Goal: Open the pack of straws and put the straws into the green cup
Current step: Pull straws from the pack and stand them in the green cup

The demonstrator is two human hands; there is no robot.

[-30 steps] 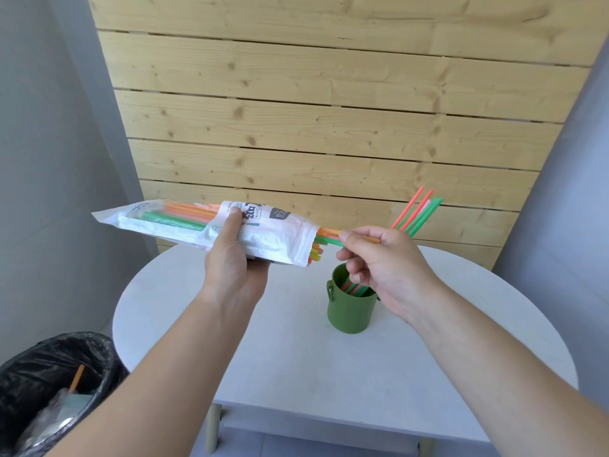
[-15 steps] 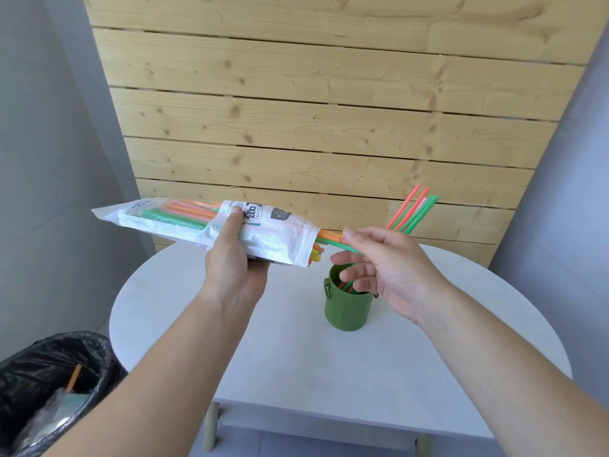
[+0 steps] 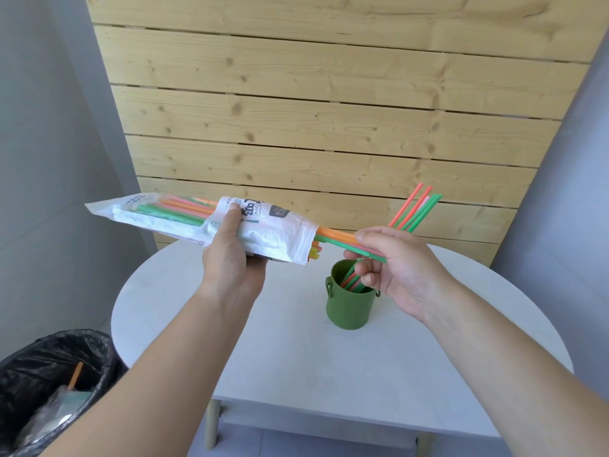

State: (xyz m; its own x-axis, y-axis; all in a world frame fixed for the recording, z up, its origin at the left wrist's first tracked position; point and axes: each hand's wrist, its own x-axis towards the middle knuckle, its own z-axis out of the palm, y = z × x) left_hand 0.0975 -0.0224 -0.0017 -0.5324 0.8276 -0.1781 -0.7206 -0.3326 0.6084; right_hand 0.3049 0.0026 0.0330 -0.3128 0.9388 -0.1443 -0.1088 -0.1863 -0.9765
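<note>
Head view: L hand [image 3: 230, 268] grips the pack [image 3: 184, 222] in the air over the table's [image 3: 296, 364] far-left part, thumb on top, fingers curled under. Pack lies nearly level, open end to the right. A few straws [image 3: 336, 238] (orange, green, pink) stick out of that end. R hand [image 3: 402, 272] pinches them betw. thumb & fingertips, just above the green cup [image 3: 351, 308]. Cup stands upright on the table, right of centre, w/ other straws [image 3: 417, 209] already in it, leaning to the far right. Black-lined bin [image 3: 49, 374] on the floor, near left. Wood-plank wall [image 3: 296, 110] behind.
</note>
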